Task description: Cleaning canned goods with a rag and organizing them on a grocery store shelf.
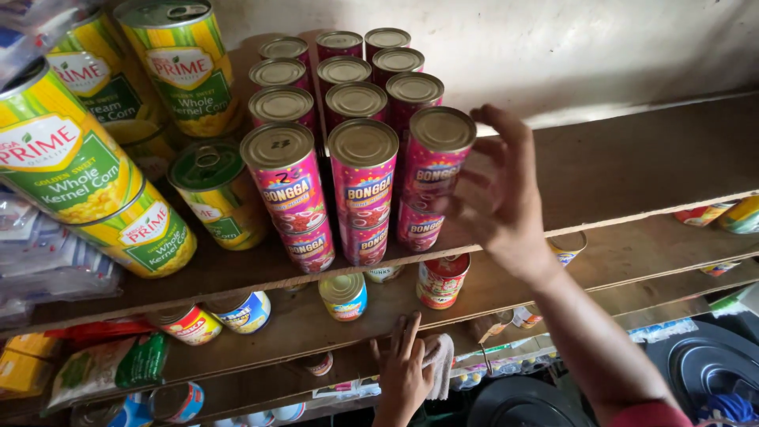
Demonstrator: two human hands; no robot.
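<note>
The right hand, fingers spread, touches the top pink cylindrical tin can at the right end of the front row on the upper wooden shelf; whether it grips is unclear. The left hand rests flat on the lower wooden shelf, pressing a crumpled white cloth. Yellow-and-green corn cans stand stacked at left

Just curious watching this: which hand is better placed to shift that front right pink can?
Probably the right hand: its open fingers are at the stacked pink can on the upper shelf. The left hand is lower down, pressing a white cloth against a lower shelf edge.
</note>
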